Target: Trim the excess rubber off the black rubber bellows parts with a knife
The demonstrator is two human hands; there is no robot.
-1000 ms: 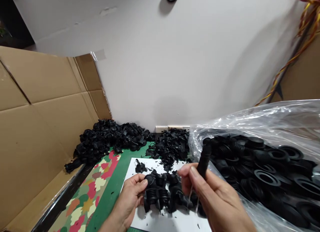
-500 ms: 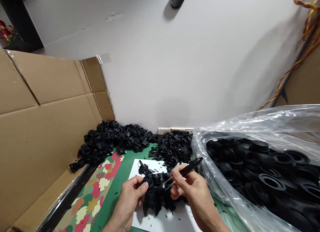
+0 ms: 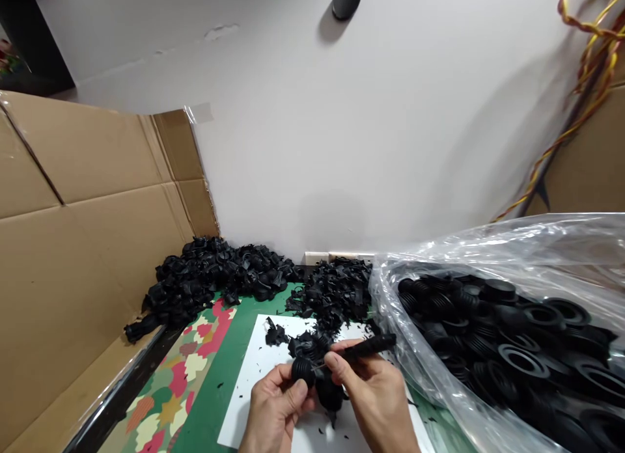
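My left hand (image 3: 277, 404) is closed on a black ribbed rubber bellows (image 3: 303, 371), pinched between thumb and fingers above a white sheet (image 3: 239, 411). In my right hand (image 3: 374, 388) is a black-handled tool (image 3: 370, 346), with its thin metal tip pointing left against the bellows. Whether that tip is a blade or a prong I cannot tell. More black rubber pieces (image 3: 307, 343) lie on the sheet just behind the bellows, and another dark piece (image 3: 331, 393) sits between my hands. Small black scraps are scattered over the sheet.
A clear plastic bag (image 3: 390, 297) full of black rubber parts (image 3: 483, 329) stands at the right. Heaps of black rubber pieces (image 3: 219, 274) and shredded scraps (image 3: 336, 287) lie along the wall. A cardboard panel (image 3: 102, 258) rises at the left, beside a patterned strip (image 3: 176, 381) and green surface (image 3: 209, 388).
Both hands have come closer together, my left hand moving right and slightly down. The cluster of black pieces in front of my hands looks smaller, and more of the white sheet shows.
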